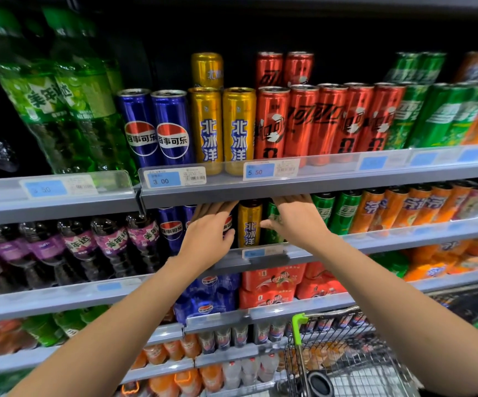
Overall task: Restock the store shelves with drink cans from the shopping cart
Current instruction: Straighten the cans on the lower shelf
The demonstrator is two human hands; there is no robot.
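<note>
Mid-frame, both hands reach in under the shelf edge: left hand (209,233) fingers straight against a blue can (172,229), right hand (295,222) relaxed by the gold can (249,224) — nudge it upright, label fwd. Cart (346,353) lower right.

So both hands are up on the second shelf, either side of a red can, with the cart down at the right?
Not quite: the can between the left hand and right hand is a gold can, not red. The head view shows it. The rest holds: second shelf, cart lower right.
</note>
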